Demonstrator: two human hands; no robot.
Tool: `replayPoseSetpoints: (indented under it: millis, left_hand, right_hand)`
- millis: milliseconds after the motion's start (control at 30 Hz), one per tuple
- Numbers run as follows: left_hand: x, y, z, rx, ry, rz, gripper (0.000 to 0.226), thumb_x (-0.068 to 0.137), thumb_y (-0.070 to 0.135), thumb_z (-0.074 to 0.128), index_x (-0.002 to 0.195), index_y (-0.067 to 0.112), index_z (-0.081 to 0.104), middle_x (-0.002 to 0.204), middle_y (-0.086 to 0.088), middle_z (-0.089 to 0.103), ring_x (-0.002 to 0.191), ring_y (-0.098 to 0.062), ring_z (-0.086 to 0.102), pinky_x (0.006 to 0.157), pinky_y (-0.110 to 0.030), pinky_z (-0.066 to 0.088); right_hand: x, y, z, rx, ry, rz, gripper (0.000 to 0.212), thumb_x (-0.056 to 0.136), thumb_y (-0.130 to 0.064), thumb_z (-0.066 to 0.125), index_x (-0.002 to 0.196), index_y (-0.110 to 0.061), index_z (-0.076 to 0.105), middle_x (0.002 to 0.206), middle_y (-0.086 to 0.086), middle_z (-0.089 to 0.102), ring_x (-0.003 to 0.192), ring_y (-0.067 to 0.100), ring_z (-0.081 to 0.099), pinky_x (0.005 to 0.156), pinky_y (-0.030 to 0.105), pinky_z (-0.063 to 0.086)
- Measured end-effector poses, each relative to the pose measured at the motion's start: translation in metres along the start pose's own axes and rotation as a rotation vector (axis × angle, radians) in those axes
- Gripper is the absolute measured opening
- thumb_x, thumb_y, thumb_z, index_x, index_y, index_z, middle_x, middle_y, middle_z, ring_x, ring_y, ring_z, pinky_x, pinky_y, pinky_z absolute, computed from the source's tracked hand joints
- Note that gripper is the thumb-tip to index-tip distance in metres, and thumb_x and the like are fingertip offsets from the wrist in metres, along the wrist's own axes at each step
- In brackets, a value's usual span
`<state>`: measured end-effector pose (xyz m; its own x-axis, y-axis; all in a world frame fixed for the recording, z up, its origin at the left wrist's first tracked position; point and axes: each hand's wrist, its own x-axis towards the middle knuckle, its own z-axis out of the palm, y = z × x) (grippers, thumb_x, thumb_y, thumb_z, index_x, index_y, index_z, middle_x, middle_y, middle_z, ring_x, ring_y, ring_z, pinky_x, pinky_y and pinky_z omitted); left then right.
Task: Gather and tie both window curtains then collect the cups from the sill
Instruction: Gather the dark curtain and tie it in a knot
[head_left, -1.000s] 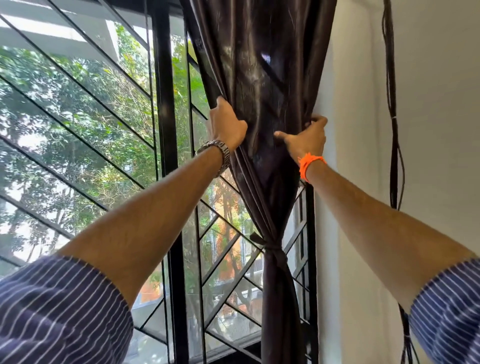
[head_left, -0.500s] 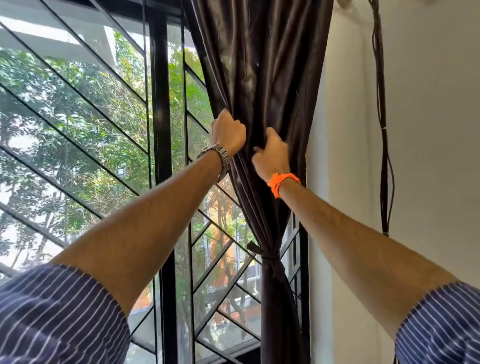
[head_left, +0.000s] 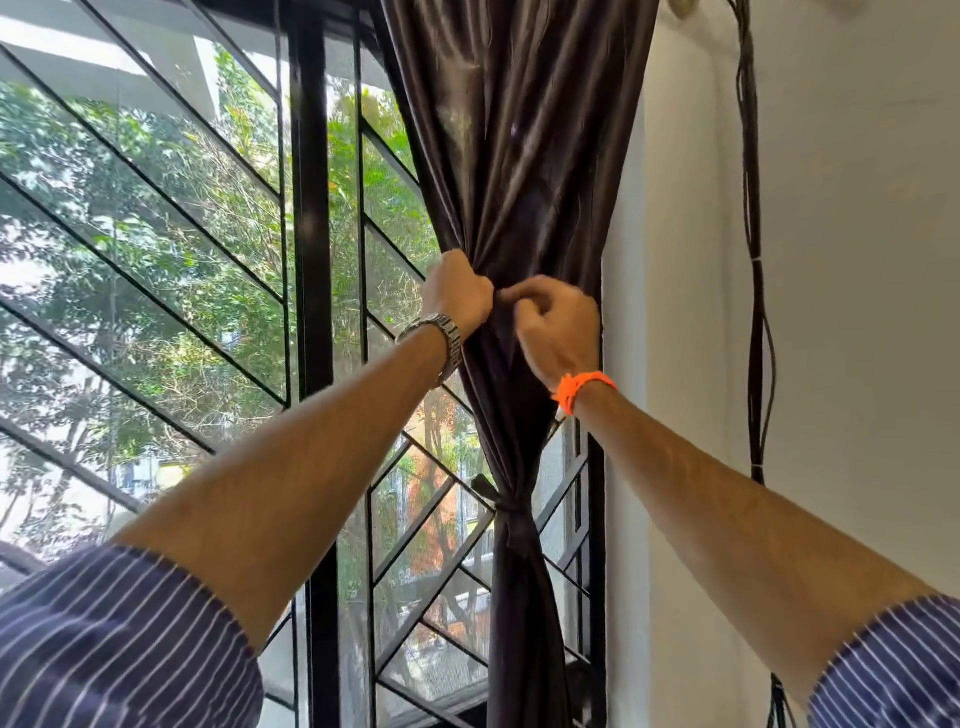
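Aloft, both hands (head_left: 460, 296) (head_left: 558, 330) tight on curtain (head_left: 519, 156)

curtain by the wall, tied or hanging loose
Tied: a band cinches the dark curtain into a narrow bundle low down.

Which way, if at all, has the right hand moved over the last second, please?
Yes: the right hand shifted left, from the white wall toward the black window post, now pinching the curtain beside the left hand.
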<state>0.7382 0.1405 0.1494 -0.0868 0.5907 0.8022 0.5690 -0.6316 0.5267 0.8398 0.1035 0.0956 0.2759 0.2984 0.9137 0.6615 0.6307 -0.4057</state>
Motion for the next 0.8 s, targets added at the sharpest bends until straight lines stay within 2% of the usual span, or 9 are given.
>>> replayPoseSetpoints:
  millis: [100, 200, 267, 333, 400, 500, 633, 733, 800]
  left_hand:
    - [0.001, -0.007, 0.001, 0.025, 0.008, 0.052, 0.013, 0.087, 0.006, 0.048, 0.096, 0.001, 0.055, 0.101, -0.017, 0.060, 0.077, -0.025, 0.049, 0.065, -0.032, 0.036]
    - [0.003, -0.010, -0.002, 0.015, -0.004, 0.073, 0.001, 0.088, 0.007, 0.049, 0.087, 0.006, 0.049, 0.098, -0.016, 0.058, 0.077, -0.025, 0.049, 0.065, -0.033, 0.037]
    - [0.003, -0.009, -0.002, 0.029, -0.015, 0.078, 0.003, 0.088, 0.006, 0.048, 0.085, 0.008, 0.046, 0.099, -0.017, 0.058, 0.077, -0.026, 0.049, 0.066, -0.034, 0.037]
    - [0.002, -0.009, -0.001, 0.040, -0.038, 0.078, 0.002, 0.087, 0.007, 0.047, 0.087, 0.008, 0.046, 0.102, -0.018, 0.058, 0.081, -0.029, 0.051, 0.067, -0.035, 0.039]
    - [0.002, -0.009, 0.000, 0.031, -0.061, 0.078, 0.003, 0.086, 0.006, 0.046, 0.088, 0.007, 0.046, 0.100, -0.018, 0.057, 0.083, -0.031, 0.053, 0.067, -0.036, 0.041]
    - [0.004, -0.009, 0.002, -0.013, -0.094, 0.066, 0.003, 0.082, 0.007, 0.046, 0.084, 0.009, 0.044, 0.096, -0.015, 0.055, 0.081, -0.031, 0.052, 0.066, -0.037, 0.043]
    - [0.002, -0.001, 0.002, -0.111, -0.097, 0.025, 0.008, 0.083, 0.016, 0.048, 0.085, 0.008, 0.050, 0.096, -0.016, 0.058, 0.081, -0.031, 0.053, 0.064, -0.036, 0.042]
    - [0.003, 0.002, -0.006, -0.324, -0.081, -0.096, 0.024, 0.084, 0.014, 0.046, 0.093, -0.003, 0.061, 0.102, -0.025, 0.063, 0.089, -0.035, 0.059, 0.073, -0.040, 0.046]
    - [0.001, 0.003, -0.013, -0.484, -0.096, -0.127, 0.029, 0.079, 0.025, 0.045, 0.074, 0.000, 0.060, 0.086, -0.024, 0.062, 0.075, -0.031, 0.053, 0.067, -0.040, 0.041]
  right_hand:
    - [0.022, 0.015, -0.016, -0.060, 0.332, 0.200, 0.037, 0.070, -0.023, 0.064, 0.107, -0.026, 0.062, 0.092, -0.005, 0.071, 0.088, 0.016, 0.068, 0.080, 0.025, 0.052]
    - [0.041, 0.033, -0.020, 0.027, 0.256, 0.492, 0.089, 0.066, -0.032, 0.083, 0.140, -0.014, 0.036, 0.129, 0.014, 0.058, 0.121, 0.030, 0.055, 0.105, 0.037, 0.043]
    - [0.041, 0.041, -0.016, 0.132, 0.135, 0.557, 0.102, 0.069, -0.024, 0.084, 0.149, -0.011, 0.022, 0.142, 0.017, 0.047, 0.130, 0.031, 0.048, 0.111, 0.038, 0.038]
    - [0.038, 0.044, -0.011, 0.180, 0.058, 0.500, 0.089, 0.078, -0.007, 0.074, 0.150, -0.011, 0.023, 0.143, 0.014, 0.048, 0.129, 0.028, 0.050, 0.110, 0.030, 0.039]
    - [0.034, 0.037, -0.005, 0.118, 0.056, 0.335, 0.072, 0.080, 0.008, 0.056, 0.146, -0.012, 0.037, 0.132, 0.009, 0.059, 0.119, 0.023, 0.058, 0.097, 0.010, 0.041]
    - [0.026, 0.013, 0.007, 0.103, -0.070, 0.087, 0.061, 0.077, 0.006, 0.046, 0.133, -0.016, 0.054, 0.113, 0.002, 0.068, 0.099, 0.013, 0.064, 0.076, -0.005, 0.043]
    - [0.015, -0.014, 0.028, 0.002, -0.234, -0.034, 0.050, 0.081, -0.001, 0.047, 0.128, -0.016, 0.057, 0.102, 0.011, 0.071, 0.090, 0.022, 0.065, 0.072, 0.023, 0.052]
    - [0.008, -0.021, 0.030, 0.021, -0.226, -0.044, 0.055, 0.076, 0.007, 0.045, 0.126, -0.010, 0.059, 0.099, 0.015, 0.070, 0.084, 0.020, 0.062, 0.067, 0.021, 0.047]
    - [0.005, -0.023, 0.028, 0.044, -0.241, -0.037, 0.056, 0.076, 0.004, 0.044, 0.127, -0.014, 0.058, 0.097, 0.010, 0.070, 0.082, 0.019, 0.064, 0.067, 0.025, 0.052]
